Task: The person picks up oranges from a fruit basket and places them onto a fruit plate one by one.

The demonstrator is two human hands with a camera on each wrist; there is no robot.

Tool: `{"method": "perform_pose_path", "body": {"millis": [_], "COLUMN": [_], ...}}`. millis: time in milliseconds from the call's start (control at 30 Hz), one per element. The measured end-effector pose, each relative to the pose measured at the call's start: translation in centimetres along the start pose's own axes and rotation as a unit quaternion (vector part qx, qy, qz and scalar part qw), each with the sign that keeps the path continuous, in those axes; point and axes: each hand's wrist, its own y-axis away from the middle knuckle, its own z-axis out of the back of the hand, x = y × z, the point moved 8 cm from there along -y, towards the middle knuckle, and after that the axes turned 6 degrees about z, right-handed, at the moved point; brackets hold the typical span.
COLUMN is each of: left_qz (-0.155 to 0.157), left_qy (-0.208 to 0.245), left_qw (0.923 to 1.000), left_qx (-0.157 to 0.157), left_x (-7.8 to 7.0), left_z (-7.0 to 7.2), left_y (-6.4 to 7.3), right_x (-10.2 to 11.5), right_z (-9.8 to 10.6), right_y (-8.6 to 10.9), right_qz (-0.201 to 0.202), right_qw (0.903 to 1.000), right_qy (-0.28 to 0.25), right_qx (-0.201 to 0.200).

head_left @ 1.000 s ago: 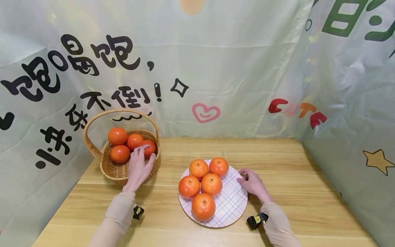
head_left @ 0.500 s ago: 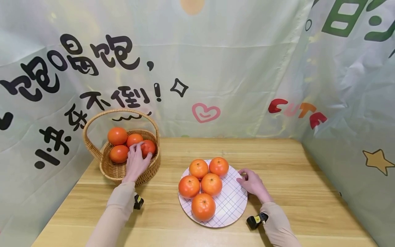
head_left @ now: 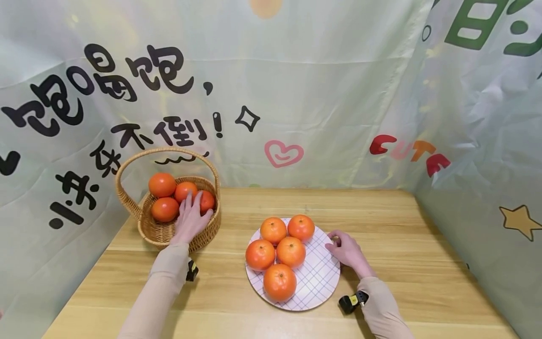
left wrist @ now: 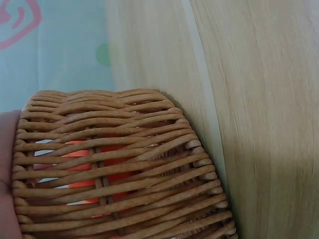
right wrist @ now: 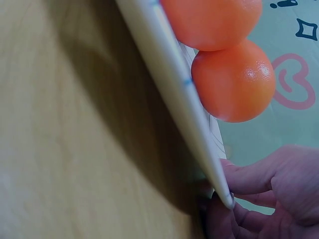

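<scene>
My left hand (head_left: 191,221) reaches into a wicker basket (head_left: 208,239) at the left. Its fingers and thumb are bent round the rightmost orange (head_left: 206,201), partly covering it. Several more oranges (head_left: 165,209) lie in the basket, redder than those on the plate. The left wrist view shows mostly the woven basket wall (left wrist: 124,169), with red-orange fruit behind its gaps. At the middle, a white checked plate (head_left: 318,270) bears several oranges (head_left: 279,282). My right hand (head_left: 348,249) pinches the plate's right rim; in the right wrist view the thumb (right wrist: 246,178) lies above the rim, fingers below.
The basket's tall arched handle (head_left: 167,149) rises over the fruit. A wooden table (head_left: 372,216) carries everything, with printed cloth walls (head_left: 330,103) behind and at both sides. Small black cameras (head_left: 353,302) sit at the wrists.
The left hand has moved from above the rightmost orange down round it, fingers now on its left side. The right hand and plate stay put; the head view has shifted slightly.
</scene>
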Motion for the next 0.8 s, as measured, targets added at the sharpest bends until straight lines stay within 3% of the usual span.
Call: {"method": "perform_pose_path", "body": {"millis": [400, 667, 800], "left_qz": [0.01, 0.005, 0.012], "left_qy": [-0.012, 0.003, 0.008], "left_qw": [0.9991, 1.0, 0.9999], "left_qx": [0.04, 0.0, -0.005], "left_x": [0.42, 0.29, 0.46], "left_z": [-0.71, -0.32, -0.3], "left_y": [-0.22, -0.23, -0.1], "right_x": [-0.09, -0.1, -0.09], "right_z": [0.01, -0.02, -0.03], "right_y": [-0.11, -0.09, -0.06], "right_qz": [0.0, -0.003, -0.005], "right_qw": [1.0, 1.0, 1.0], "right_qy": [-0.002, 0.0, 0.002], "right_qx": [0.0, 0.001, 0.002]}}
